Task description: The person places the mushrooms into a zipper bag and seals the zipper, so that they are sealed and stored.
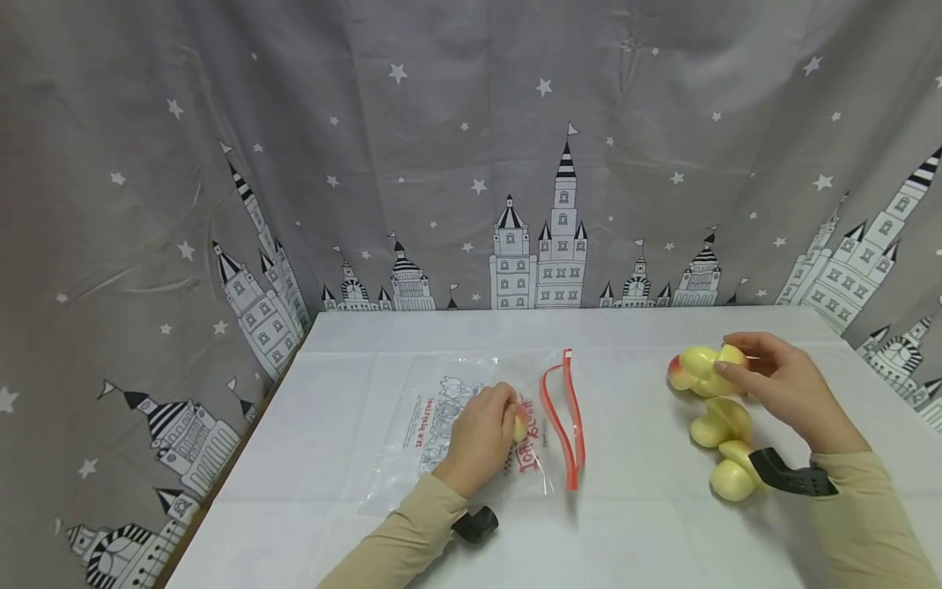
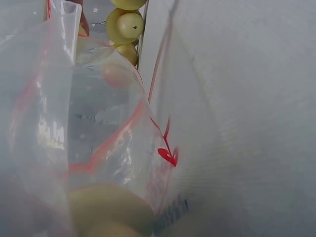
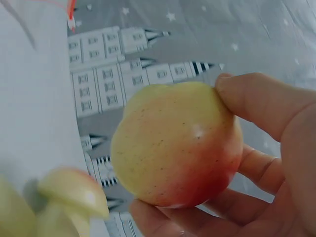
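Note:
My right hand (image 1: 791, 397) pinches a red-and-yellow toy apple (image 3: 173, 145) between thumb and fingers, at the far end of a row of yellow fruit. The nearer fruits (image 1: 721, 421) lie below it on the table. My left hand (image 1: 482, 429) is over a clear zip bag (image 1: 412, 483) with red print, fingers curled at its film. Close by those fingers shows a small red-and-yellow fruit (image 1: 521, 427). The left wrist view has the bag's film (image 2: 113, 128) raised, with a blurred yellowish round shape (image 2: 111, 210) behind it; the left fingers are hidden there.
The bag's red zip edge (image 1: 572, 425) faces right and stands apart like a loop. A white cloth (image 1: 625, 523) covers the table. A grey curtain (image 1: 441, 164) with castles and stars hangs behind. Black camera mounts (image 1: 474, 525) sit at both wrists.

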A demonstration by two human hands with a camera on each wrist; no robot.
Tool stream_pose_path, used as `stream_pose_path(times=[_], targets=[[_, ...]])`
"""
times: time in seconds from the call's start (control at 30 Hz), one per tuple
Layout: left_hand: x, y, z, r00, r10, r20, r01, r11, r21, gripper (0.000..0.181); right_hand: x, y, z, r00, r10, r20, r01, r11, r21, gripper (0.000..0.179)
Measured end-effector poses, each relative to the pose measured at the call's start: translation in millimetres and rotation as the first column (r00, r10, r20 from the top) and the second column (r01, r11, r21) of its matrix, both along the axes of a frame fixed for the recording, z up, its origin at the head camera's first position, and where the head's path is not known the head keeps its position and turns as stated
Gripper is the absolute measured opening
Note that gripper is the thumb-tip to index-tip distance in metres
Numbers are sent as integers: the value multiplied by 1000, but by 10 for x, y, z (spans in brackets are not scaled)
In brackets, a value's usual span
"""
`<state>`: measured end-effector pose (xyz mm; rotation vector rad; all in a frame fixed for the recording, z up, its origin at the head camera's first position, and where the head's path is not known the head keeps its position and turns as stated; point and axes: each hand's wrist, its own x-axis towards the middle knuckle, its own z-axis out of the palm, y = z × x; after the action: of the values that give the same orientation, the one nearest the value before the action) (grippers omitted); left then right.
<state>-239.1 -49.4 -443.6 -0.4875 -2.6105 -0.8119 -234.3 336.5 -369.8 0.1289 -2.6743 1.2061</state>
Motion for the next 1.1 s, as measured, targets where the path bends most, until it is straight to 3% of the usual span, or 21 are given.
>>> stream_pose_path(times=[0.33,0.5,1.1], targets=[[-17,-11,-13,1000,5,-30,-6,1000,-15,6,-113,-427,22,999,44,29,-45,998,43,54],[-23,-19,-21,998,11,-54,-13,1000,-25,6,-164,-554,-47,995,97,35,-97,995,20,51],[-7,-5,-11,1000,8,-9,-8,1000,-26,6,-342,-1221,-320,972,236,16,-236,969,66,44]])
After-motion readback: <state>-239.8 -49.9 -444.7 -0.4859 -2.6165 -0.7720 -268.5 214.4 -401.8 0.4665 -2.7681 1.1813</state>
